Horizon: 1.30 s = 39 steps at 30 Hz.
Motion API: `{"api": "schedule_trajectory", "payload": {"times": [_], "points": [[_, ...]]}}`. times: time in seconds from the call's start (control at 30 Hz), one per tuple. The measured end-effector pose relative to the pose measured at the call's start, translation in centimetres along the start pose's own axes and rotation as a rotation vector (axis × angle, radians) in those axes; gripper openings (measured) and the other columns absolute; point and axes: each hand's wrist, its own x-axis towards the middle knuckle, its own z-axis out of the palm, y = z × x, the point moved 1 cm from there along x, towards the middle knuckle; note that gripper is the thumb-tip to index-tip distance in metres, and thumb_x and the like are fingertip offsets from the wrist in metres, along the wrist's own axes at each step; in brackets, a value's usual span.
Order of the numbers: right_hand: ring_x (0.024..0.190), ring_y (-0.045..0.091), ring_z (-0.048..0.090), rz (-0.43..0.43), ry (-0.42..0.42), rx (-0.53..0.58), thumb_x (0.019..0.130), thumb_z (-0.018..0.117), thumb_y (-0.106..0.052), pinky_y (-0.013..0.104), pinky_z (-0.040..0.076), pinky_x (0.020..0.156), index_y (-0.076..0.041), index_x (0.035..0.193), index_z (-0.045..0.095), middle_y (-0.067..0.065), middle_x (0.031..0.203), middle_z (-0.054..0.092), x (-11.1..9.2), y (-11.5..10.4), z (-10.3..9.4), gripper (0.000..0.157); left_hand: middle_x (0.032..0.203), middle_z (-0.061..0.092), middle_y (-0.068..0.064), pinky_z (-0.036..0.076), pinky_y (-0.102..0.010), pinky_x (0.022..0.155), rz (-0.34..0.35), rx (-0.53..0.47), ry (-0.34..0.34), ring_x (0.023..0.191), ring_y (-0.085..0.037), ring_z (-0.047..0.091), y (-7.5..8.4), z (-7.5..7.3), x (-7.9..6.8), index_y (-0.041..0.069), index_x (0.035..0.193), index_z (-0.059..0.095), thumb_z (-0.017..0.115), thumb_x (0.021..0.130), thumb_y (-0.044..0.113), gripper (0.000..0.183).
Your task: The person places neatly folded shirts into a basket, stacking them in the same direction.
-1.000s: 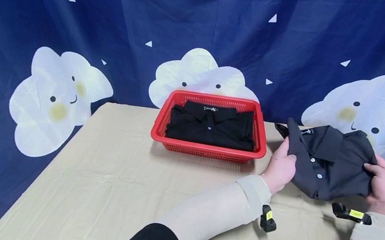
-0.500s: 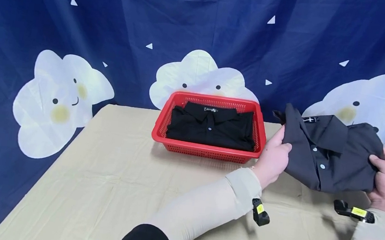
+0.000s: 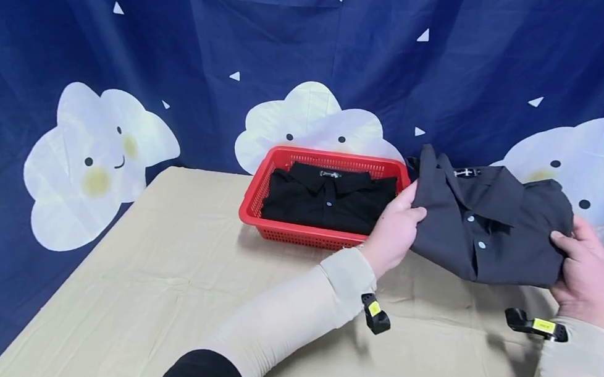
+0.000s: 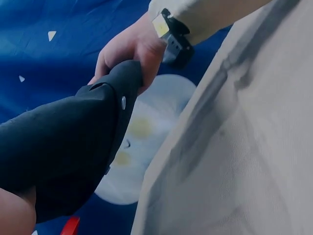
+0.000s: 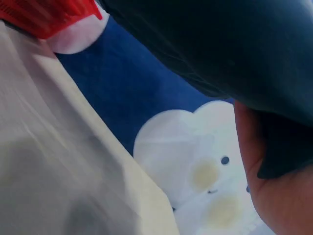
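A folded dark polo shirt [image 3: 498,236] with pale buttons and a collar label hangs above the table at the right of the head view. My left hand [image 3: 395,227] grips its left edge, thumb on top. At the opposite edge my right hand [image 3: 589,271] pinches the cloth with the thumb over it and the fingers beneath. The left wrist view has the shirt [image 4: 68,137] stretched between both hands. In the right wrist view its underside [image 5: 210,44] covers the top. Another folded black shirt [image 3: 328,207] lies in the red basket [image 3: 319,232], left of my left hand.
The basket stands at the back of the beige-covered table [image 3: 168,279], and the held shirt's left edge overlaps its right rim in the head view. Behind the table hangs a blue curtain [image 3: 206,47] with cloud faces. A wrist camera [image 3: 375,314] sits below my left hand.
Both hands have lifted the held shirt and carried it left, toward the basket. The grip at each edge stays the same, and the basket with its shirt has not moved.
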Motion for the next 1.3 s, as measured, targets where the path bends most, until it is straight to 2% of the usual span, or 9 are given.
{"api": "schedule_trajectory", "payload": {"times": [0.13, 0.3, 0.43, 0.57, 0.83, 1.1, 1.3], "points": [[0.090, 0.035, 0.074, 0.036, -0.082, -0.006, 0.103, 0.021, 0.016, 0.043, 0.061, 0.069, 0.004, 0.137, 0.053, 0.022, 0.116, 0.069, 0.5, 1.1, 0.9, 0.047, 0.150, 0.047, 0.013, 0.036, -0.033, 0.113, -0.003, -0.010, -0.027, 0.133, -0.008, 0.046, 1.0, -1.7, -0.1, 0.021, 0.157, 0.039, 0.041, 0.105, 0.003, 0.055], [0.093, 0.032, 0.073, 0.052, -0.134, -0.063, 0.103, 0.022, 0.015, 0.040, 0.061, 0.072, 0.003, 0.140, 0.051, 0.019, 0.120, 0.068, 0.9, 2.4, 2.5, 0.048, 0.150, 0.047, 0.011, 0.038, -0.038, 0.112, 0.000, -0.008, -0.065, 0.134, -0.012, 0.048, 2.4, -4.1, -0.5, 0.023, 0.157, 0.039, 0.040, 0.106, 0.006, 0.054], [0.093, 0.028, 0.073, 0.033, -0.170, -0.155, 0.103, 0.025, 0.015, 0.037, 0.061, 0.072, 0.004, 0.140, 0.049, 0.017, 0.120, 0.067, 1.1, 3.7, 4.5, 0.046, 0.150, 0.048, 0.008, 0.042, -0.040, 0.109, -0.019, -0.052, -0.066, 0.133, -0.016, 0.050, 3.7, -6.3, -1.0, 0.025, 0.156, 0.040, 0.040, 0.107, 0.007, 0.052], [0.090, 0.023, 0.073, -0.008, -0.155, -0.291, 0.103, 0.031, 0.015, 0.032, 0.060, 0.070, 0.002, 0.139, 0.052, 0.013, 0.118, 0.066, 1.0, 5.2, 6.5, 0.044, 0.151, 0.048, 0.004, 0.043, -0.041, 0.109, -0.029, -0.071, -0.060, 0.134, -0.020, 0.051, 5.2, -8.6, -1.6, 0.024, 0.156, 0.040, 0.039, 0.107, 0.007, 0.052], [0.091, 0.012, 0.070, -0.095, -0.085, -0.623, 0.102, 0.040, 0.009, 0.020, 0.057, 0.074, -0.004, 0.144, 0.054, 0.005, 0.122, 0.065, 1.7, 8.4, 10.2, 0.045, 0.151, 0.049, -0.001, 0.044, -0.040, 0.108, 0.010, -0.063, -0.115, 0.134, -0.025, 0.051, 8.1, -13.6, -2.5, 0.022, 0.157, 0.038, 0.037, 0.107, 0.007, 0.052], [0.097, 0.010, 0.067, -0.096, -0.095, -0.725, 0.102, 0.041, 0.006, 0.019, 0.055, 0.077, -0.006, 0.147, 0.052, 0.003, 0.129, 0.062, 3.3, 10.0, 13.4, 0.047, 0.154, 0.045, -0.001, 0.043, -0.041, 0.109, 0.056, -0.014, -0.128, 0.137, -0.025, 0.048, 10.2, -17.3, -3.2, 0.020, 0.157, 0.039, 0.039, 0.109, 0.010, 0.049], [0.110, 0.011, 0.060, -0.079, -0.059, -0.863, 0.104, 0.042, -0.001, 0.017, 0.052, 0.084, -0.012, 0.149, 0.051, 0.002, 0.137, 0.058, 4.3, 11.2, 15.0, 0.048, 0.153, 0.047, -0.002, 0.044, -0.040, 0.108, 0.085, 0.081, -0.076, 0.135, -0.025, 0.050, 11.4, -19.8, -3.0, 0.018, 0.156, 0.039, 0.038, 0.109, 0.009, 0.048]]}}
